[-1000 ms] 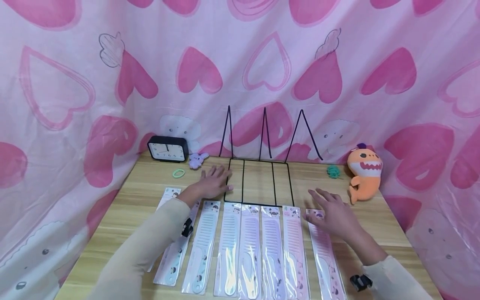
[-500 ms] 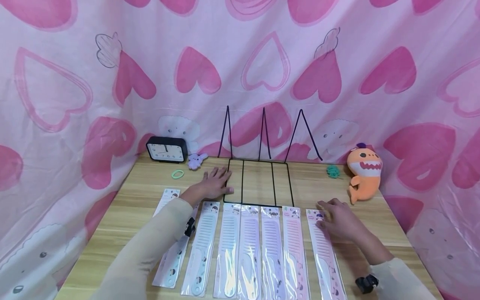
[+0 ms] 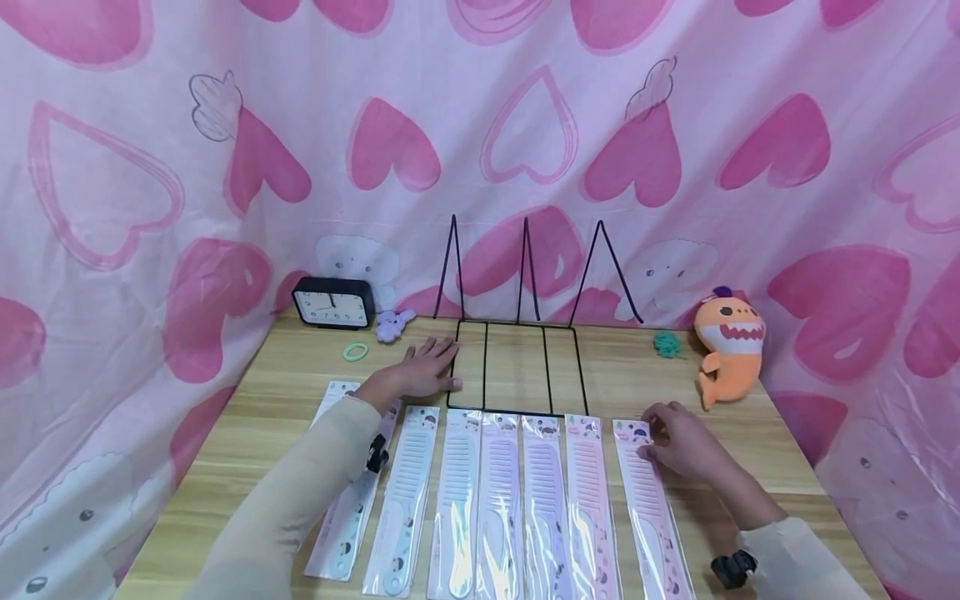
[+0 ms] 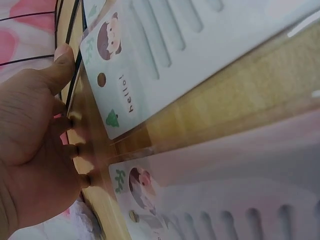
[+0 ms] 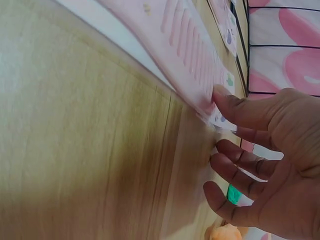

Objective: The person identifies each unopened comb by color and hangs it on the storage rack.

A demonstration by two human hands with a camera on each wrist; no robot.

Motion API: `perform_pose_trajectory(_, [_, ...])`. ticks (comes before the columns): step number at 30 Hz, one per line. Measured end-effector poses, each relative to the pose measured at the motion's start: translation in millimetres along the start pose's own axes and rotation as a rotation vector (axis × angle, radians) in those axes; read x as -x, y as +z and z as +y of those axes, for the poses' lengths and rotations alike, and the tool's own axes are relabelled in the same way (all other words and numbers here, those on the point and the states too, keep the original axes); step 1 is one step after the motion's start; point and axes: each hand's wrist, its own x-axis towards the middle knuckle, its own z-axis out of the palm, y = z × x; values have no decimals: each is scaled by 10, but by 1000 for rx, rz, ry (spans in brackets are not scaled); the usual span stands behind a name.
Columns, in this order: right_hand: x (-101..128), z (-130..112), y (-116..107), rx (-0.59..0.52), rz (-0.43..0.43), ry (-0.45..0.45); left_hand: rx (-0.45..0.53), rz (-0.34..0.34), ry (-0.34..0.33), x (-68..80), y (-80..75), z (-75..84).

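Observation:
Several packaged combs lie side by side along the front of the wooden table [image 3: 757, 450]. My right hand [image 3: 662, 435] pinches the top right edge of the rightmost pink comb pack [image 3: 649, 508]. In the right wrist view its thumb [image 5: 235, 105] lies on the pack [image 5: 185, 45] and its fingers curl at the edge. My left hand [image 3: 427, 363] rests flat on the table, with its thumb against the left wire of the black wire rack [image 3: 485, 367]. In the left wrist view the left hand [image 4: 35, 145] is beside a comb pack marked "hello" [image 4: 150, 55].
Behind the left hand stand a black clock [image 3: 333, 302], a green hair tie [image 3: 356, 351] and a small purple plush [image 3: 393, 325]. At the back right are a teal hair tie [image 3: 664, 342] and an orange shark plush [image 3: 727, 346]. A pink heart curtain surrounds the table.
My right hand came down from above the table onto the rightmost pink comb pack and its fingers curled at the top edge. The left hand stayed by the rack.

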Motion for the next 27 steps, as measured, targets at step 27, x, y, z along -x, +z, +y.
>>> perform_pose_trajectory(27, [72,-339,-457,-225,338,-37,-35,-10,-26,104,-102,186])
